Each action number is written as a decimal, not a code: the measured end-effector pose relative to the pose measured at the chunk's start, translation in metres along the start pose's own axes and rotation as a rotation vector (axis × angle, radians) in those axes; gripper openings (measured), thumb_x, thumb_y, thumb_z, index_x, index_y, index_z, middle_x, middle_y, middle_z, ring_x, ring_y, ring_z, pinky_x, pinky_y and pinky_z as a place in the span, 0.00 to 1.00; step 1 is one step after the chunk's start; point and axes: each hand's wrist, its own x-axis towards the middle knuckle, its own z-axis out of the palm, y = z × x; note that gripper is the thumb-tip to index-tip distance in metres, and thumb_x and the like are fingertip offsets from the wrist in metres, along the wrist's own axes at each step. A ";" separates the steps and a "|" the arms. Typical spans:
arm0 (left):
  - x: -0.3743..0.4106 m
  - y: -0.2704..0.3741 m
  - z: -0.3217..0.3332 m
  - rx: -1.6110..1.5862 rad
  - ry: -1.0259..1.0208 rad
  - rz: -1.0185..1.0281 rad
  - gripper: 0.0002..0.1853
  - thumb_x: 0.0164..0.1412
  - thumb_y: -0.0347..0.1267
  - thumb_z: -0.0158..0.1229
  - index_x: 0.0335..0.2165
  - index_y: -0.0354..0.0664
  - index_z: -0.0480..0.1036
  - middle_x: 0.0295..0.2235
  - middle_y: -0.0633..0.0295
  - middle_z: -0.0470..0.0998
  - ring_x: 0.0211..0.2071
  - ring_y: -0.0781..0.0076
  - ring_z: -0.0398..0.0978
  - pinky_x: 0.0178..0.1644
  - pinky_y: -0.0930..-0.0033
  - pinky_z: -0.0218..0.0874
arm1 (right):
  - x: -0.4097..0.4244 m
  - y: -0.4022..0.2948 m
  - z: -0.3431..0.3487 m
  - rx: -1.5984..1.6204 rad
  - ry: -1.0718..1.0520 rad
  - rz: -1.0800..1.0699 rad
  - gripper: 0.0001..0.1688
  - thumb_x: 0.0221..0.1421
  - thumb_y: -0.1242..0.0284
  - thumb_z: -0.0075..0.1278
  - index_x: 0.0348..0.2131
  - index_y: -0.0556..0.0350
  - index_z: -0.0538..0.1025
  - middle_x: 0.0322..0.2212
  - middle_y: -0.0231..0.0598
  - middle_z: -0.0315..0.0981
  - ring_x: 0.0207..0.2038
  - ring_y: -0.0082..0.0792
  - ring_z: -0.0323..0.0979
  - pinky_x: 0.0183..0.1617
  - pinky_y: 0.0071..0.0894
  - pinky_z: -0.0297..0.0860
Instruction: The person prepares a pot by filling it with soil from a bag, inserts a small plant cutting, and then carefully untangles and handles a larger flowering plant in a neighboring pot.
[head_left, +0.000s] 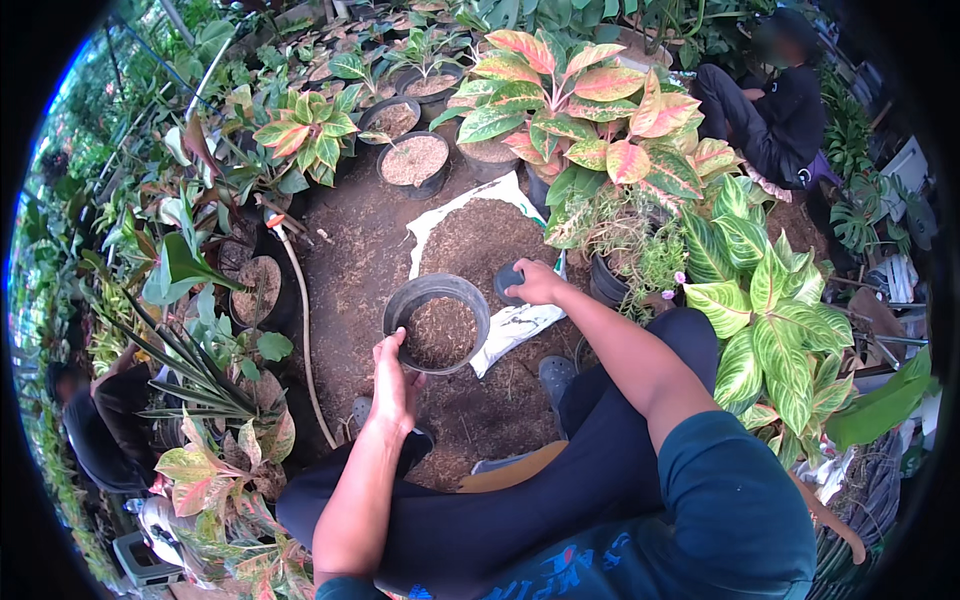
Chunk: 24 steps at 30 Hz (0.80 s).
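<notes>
My left hand (394, 379) grips the near-left rim of a black plastic plant pot (480, 300), thumb over the edge. Brown potting mix (442, 330) covers the inside of that pot. To its right, my right hand (536, 281) holds a small dark round cup or pot (508, 283), low over the heap. The heap of loose potting mix (487, 236) lies on an opened white sack (521, 330) on the soil. Whether the small cup contains anything cannot be made out.
Several potted plants ring the spot, with a pink-and-green aglaonema (585, 105) at the back and a striped green one (780, 322) on the right. A hose (304, 330) runs along the left. Two people sit nearby, one at the upper right (780, 112), another at the left (112, 427).
</notes>
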 end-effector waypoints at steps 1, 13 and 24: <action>-0.001 0.001 0.004 -0.005 -0.022 -0.039 0.25 0.65 0.54 0.57 0.55 0.58 0.68 0.54 0.73 0.73 0.49 0.74 0.68 0.51 0.65 0.55 | -0.008 -0.003 -0.009 0.021 0.011 -0.022 0.46 0.53 0.52 0.65 0.62 0.58 0.69 0.61 0.59 0.67 0.65 0.54 0.66 0.69 0.44 0.63; -0.024 -0.019 0.033 0.104 -0.112 -0.138 0.32 0.63 0.57 0.58 0.59 0.59 0.63 0.58 0.74 0.69 0.49 0.75 0.66 0.49 0.66 0.54 | -0.061 0.079 -0.008 0.040 0.168 0.226 0.41 0.52 0.58 0.66 0.59 0.56 0.72 0.55 0.57 0.75 0.59 0.51 0.73 0.65 0.43 0.66; -0.026 -0.012 0.047 0.090 -0.128 -0.122 0.28 0.65 0.56 0.57 0.56 0.57 0.69 0.50 0.75 0.76 0.45 0.77 0.70 0.43 0.71 0.59 | -0.049 0.065 -0.012 0.030 0.172 0.352 0.64 0.54 0.60 0.65 0.76 0.33 0.42 0.75 0.55 0.28 0.70 0.67 0.54 0.73 0.51 0.59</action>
